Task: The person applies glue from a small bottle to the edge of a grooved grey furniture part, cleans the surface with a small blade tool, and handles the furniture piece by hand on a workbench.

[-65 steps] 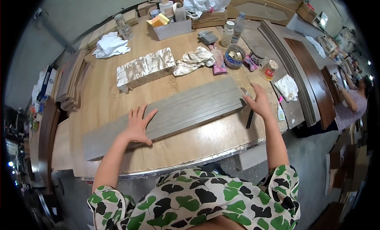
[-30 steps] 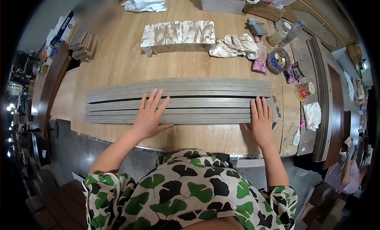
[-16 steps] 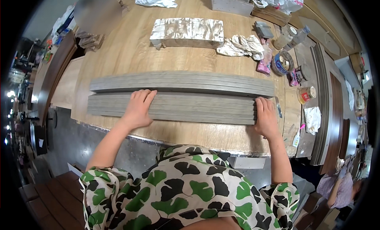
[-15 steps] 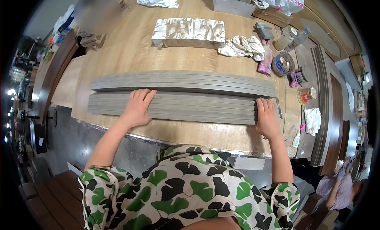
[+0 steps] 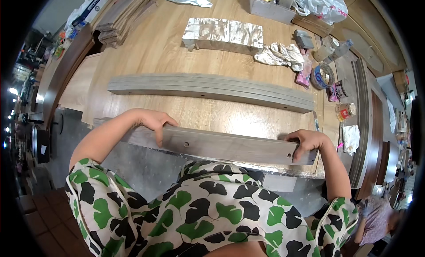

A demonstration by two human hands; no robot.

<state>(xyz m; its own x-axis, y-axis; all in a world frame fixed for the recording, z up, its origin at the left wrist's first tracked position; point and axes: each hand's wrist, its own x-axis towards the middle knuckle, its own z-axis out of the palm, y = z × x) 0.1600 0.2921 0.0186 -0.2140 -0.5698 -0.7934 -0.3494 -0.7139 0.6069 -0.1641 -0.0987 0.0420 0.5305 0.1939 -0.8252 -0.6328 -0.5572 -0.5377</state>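
A bundle of long grey wooden strips (image 5: 234,146) lies along the near edge of the workbench, its flat face with round holes turned toward me. My left hand (image 5: 152,122) grips this bundle left of its middle, thumb on the near face and fingers over the top. My right hand (image 5: 305,142) holds the same bundle close to its right end in a like way; the fingertips behind it are hidden. Farther back, apart from both hands, a second stack of grey strips (image 5: 208,88) lies roughly parallel, with small holes in its near side.
Behind the strips sit a paint-smeared block (image 5: 222,33) and a crumpled stained cloth (image 5: 280,55). Jars, including a red-labelled one (image 5: 345,111), line the right side near a white rag (image 5: 351,139). More boards (image 5: 119,20) are stacked at the far left. A co-worker (image 5: 378,217) is at lower right.
The near strips have been pulled toward me, away from the far stack, and tipped so their holed face shows. Both hands moved nearer with them and changed from flat-laid to gripping.
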